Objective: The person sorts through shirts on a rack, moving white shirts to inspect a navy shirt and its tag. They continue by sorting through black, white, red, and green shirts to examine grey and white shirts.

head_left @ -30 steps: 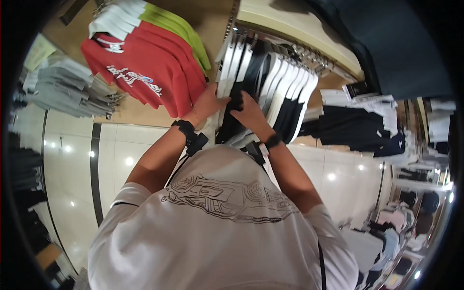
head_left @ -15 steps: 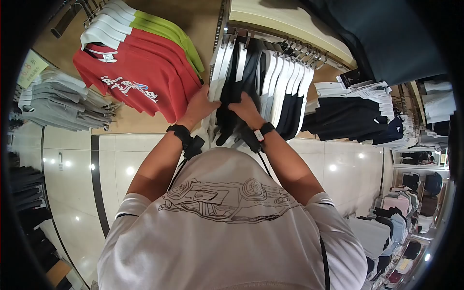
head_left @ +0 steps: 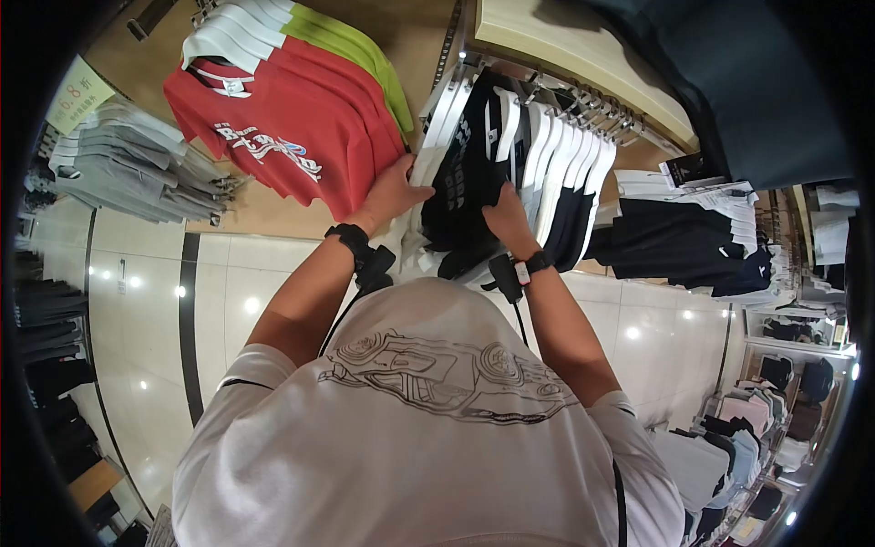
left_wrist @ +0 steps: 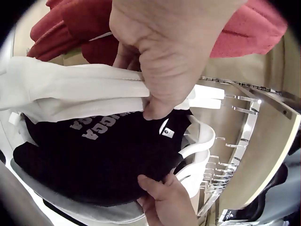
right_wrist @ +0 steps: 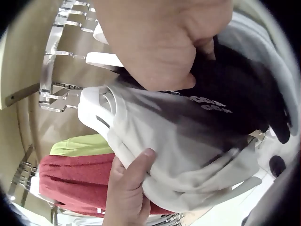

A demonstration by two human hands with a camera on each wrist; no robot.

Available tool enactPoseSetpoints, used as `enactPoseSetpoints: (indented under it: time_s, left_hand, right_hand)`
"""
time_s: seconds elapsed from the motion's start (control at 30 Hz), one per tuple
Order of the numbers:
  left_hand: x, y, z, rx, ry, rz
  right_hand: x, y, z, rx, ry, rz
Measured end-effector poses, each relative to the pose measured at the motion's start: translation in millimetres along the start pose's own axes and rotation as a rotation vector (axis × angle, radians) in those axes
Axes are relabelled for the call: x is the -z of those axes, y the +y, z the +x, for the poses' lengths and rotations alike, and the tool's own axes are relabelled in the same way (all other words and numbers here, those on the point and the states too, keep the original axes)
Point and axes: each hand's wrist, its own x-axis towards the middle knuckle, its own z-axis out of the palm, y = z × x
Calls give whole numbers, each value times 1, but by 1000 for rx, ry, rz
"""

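Note:
My left hand (head_left: 392,199) grips the edge of the white shirts (left_wrist: 70,92) at the left end of the rail, its thumb over the fabric. To its right, my right hand (head_left: 512,223) pinches the shoulder side of a black T-shirt (left_wrist: 108,160) on a white hanger. Pale lettering crosses that shirt's front, and a small label shows at its neck. Between both hands the black front is spread into view. In the right wrist view, the left thumb and fingers (right_wrist: 136,174) hold the white fabric. More white hangers (left_wrist: 200,141) follow behind the black shirt.
Red shirts (head_left: 292,137) hang close to the left hand, with a lime-green one (head_left: 355,50) behind. Right of the rail (head_left: 583,105) are more black shirts (head_left: 665,237). A dark garment (head_left: 729,82) hangs at upper right. Pale floor tiles (head_left: 246,273) lie below.
My right hand has moved right with the black T-shirt's edge, widening the gap from the left hand. The black shirt's lettered front has come into view. The left hand keeps to the white shirts.

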Motion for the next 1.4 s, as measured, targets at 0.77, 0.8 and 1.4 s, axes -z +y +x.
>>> enactPoseSetpoints:
  time_s: [0.77,0.8,1.4]
  left_hand:
    - [-12,-22,15,-151,-11,-10]
    - [-12,-30,17,-124,-9,-51]
    - [-18,3,6,43,12,0]
  right_hand:
    - [127,156,-72,-88,306,592]
    - [134,177,-72,-194,373,541]
    - [194,261,-68,-132,625,123]
